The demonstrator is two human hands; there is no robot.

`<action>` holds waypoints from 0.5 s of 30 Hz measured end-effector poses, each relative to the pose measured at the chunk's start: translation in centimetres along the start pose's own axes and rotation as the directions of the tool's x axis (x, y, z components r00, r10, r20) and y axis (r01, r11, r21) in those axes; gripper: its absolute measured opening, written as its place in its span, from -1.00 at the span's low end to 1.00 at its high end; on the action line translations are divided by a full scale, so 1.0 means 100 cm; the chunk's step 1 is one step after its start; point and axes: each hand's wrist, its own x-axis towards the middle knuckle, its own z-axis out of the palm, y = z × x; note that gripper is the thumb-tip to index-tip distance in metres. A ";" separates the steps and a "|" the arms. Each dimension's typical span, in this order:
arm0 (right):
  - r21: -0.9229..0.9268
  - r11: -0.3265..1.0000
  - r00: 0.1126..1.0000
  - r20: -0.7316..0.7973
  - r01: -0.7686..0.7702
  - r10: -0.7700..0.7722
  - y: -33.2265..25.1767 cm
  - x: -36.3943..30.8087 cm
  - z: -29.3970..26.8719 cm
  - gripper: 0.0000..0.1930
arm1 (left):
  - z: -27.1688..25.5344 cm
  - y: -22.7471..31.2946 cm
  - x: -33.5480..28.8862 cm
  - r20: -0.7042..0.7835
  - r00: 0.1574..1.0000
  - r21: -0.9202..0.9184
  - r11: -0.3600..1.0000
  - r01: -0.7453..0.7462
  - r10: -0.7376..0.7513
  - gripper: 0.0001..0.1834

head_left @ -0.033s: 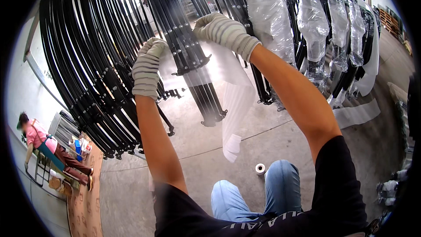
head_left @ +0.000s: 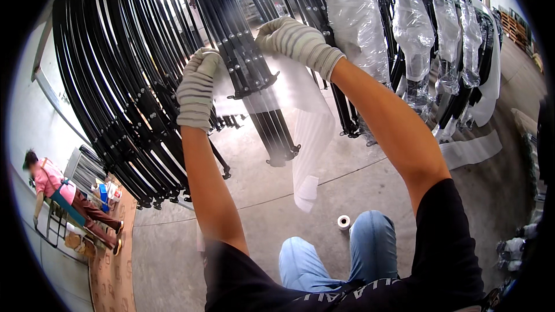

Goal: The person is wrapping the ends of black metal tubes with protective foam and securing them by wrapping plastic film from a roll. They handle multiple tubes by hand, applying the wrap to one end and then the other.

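Observation:
A hanging bundle of black metal bars [head_left: 245,69] with bolted ends is in front of me. Behind it stretches a thin white foam sheet [head_left: 293,84], whose long tail hangs down toward the floor on the right side. My left hand [head_left: 196,88], in a striped knit glove, is closed on the sheet's left edge. On the other side of the bars, my right hand [head_left: 299,43], gloved alike, has its fingers closed on the sheet's upper right part. The lower ends of more black bars [head_left: 276,138] show beneath the sheet.
Many more black bars [head_left: 124,92] hang in a dense row at left. To the right hang bars with clear plastic-wrapped ends [head_left: 413,34]. A white roll [head_left: 343,222] stands on the concrete floor by my knees. A co-worker [head_left: 60,190] bends over at far left.
My left hand has shifted very slightly right, toward the bars, with the foam edge. My right hand stays in place.

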 end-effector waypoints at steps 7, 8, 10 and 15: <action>0.574 0.818 0.999 0.000 -0.037 0.045 0.031 0.024 0.009 -0.80 | 0.019 -0.001 -0.020 -0.022 0.952 0.145 0.943 -0.299 0.305 -0.86; 0.496 0.868 0.998 -0.061 0.006 0.028 0.027 0.017 0.012 -0.78 | 0.019 -0.003 -0.015 -0.041 0.947 0.116 0.943 -0.313 0.319 -0.87; 0.318 0.948 0.990 -0.133 0.003 0.042 0.015 0.013 0.010 -0.75 | 0.025 -0.005 -0.004 -0.125 0.888 0.145 0.893 -0.425 0.443 -0.91; 0.156 0.983 0.972 -0.197 -0.098 0.128 0.000 0.014 0.011 -0.72 | 0.032 -0.003 0.020 -0.277 0.866 0.066 0.907 -0.415 0.416 -0.87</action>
